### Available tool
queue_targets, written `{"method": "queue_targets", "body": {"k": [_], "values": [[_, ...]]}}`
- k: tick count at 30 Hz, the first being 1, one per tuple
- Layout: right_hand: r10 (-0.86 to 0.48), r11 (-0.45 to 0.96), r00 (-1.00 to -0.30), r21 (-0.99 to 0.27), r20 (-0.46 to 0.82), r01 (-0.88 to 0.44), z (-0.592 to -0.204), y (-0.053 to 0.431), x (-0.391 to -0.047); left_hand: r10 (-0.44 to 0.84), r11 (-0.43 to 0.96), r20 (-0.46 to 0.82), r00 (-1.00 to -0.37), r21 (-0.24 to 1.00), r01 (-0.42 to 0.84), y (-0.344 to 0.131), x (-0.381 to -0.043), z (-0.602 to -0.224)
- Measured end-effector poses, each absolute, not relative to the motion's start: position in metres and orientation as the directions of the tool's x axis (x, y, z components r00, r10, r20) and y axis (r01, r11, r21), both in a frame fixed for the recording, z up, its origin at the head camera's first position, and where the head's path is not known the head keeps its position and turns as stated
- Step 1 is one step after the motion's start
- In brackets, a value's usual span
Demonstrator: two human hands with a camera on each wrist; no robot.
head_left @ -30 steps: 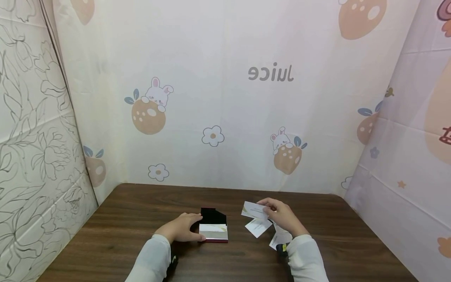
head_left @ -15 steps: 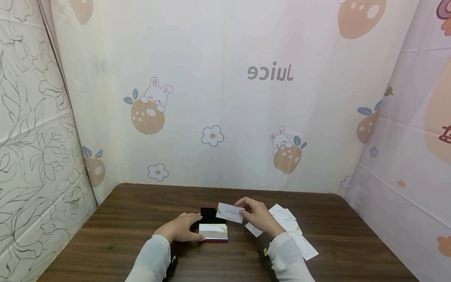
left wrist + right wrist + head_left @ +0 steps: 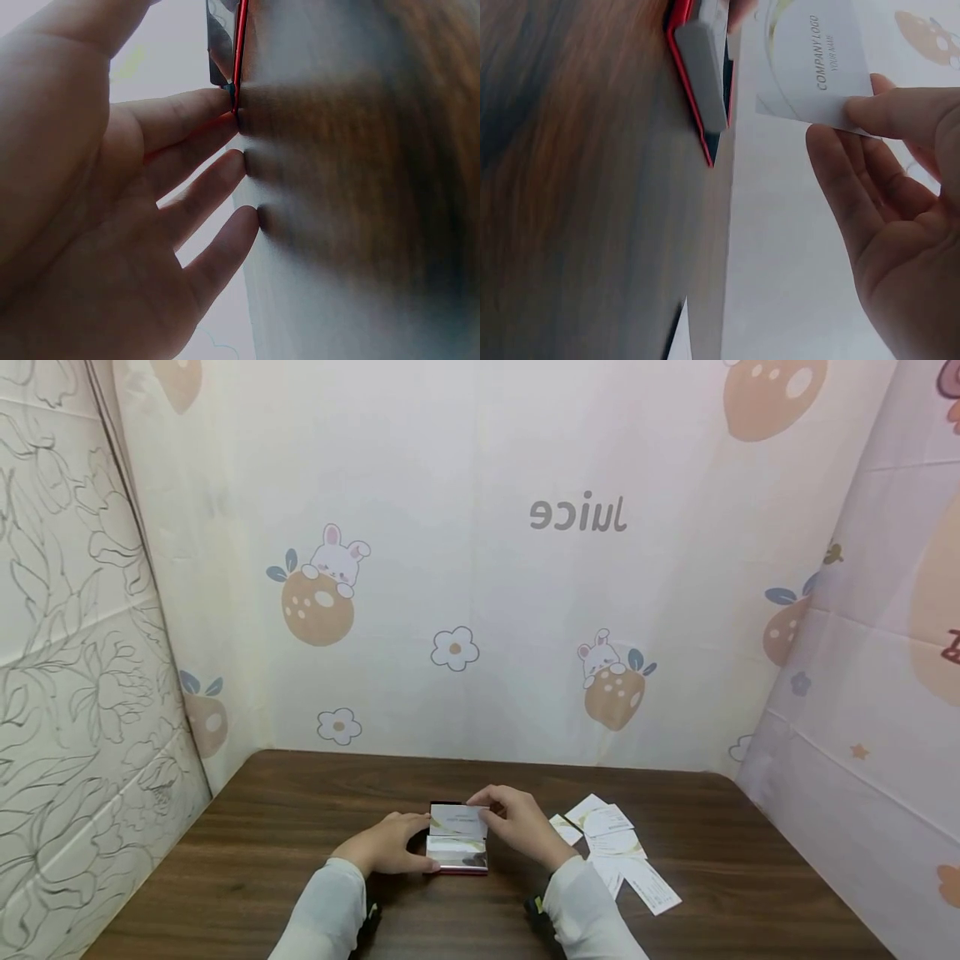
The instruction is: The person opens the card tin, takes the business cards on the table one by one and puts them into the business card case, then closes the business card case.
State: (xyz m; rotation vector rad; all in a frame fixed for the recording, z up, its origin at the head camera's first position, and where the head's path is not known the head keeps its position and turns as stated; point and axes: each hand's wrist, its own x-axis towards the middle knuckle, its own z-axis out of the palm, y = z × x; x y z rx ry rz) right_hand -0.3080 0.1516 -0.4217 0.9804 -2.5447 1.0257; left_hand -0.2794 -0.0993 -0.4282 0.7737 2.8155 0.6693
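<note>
Twelve o'clock is straight away from the person. Nearest: white cloth sleeves (image 3: 318, 906). Beyond them, the left hand (image 3: 386, 845), fingers spread and fairly straight, thumb and a fingertip touching the nine o'clock end of an opened flat card case (image 3: 459, 860), red-edged with a mirror-bright metal face and dark lining. The case lies on the dark brown wood-grain table (image 3: 262, 843), between the hands.

Right hand (image 3: 519, 827): thumb and fingers pinch a white rectangular paper card (image 3: 453, 818) with a gold curve, at its three o'clock end. The card points toward nine from that hand, over the case's far half, long axis nine-to-three, roughly matching the case's width. Right hand nearer the card; left nearer the case. Loose white cards (image 3: 615, 843) lie overlapping toward three to four from the right hand. Far: a pale printed cloth backdrop (image 3: 465, 568).

Hard to make out: card-to-case contact; cannot tell. Both are cut off in the right wrist view. The gold-marked strip on the metal may be card or reflection.
</note>
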Motion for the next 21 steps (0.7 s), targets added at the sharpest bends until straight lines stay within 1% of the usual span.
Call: {"method": "queue_targets", "body": {"k": [6,10,13,21], "values": [[-0.5,0.555,-0.775,-0.544,0.386,-0.629,-0.4231,0.147,-0.3071,0.531,0.755,0.008,-0.848,0.449,0.477,-0.0989,-0.2802,-0.4291],[-0.521,0.554,-0.773,-0.546,0.361,-0.628,-0.4239,0.1459,-0.3072,0.528,0.752,0.013,-0.849,0.457,0.475,-0.0989,-0.2806,-0.4291],[-0.546,0.558,-0.767,-0.536,0.337,-0.633,-0.4249,0.1454,-0.3067,0.523,0.757,0.005,-0.852,0.457,0.467,-0.0986,-0.2811,-0.4292],[-0.544,0.595,-0.788,-0.53,0.288,-0.604,-0.4292,0.1469,-0.3074,0.517,0.767,-0.019,-0.856,0.456,0.452,-0.1,-0.2837,-0.432]]}}
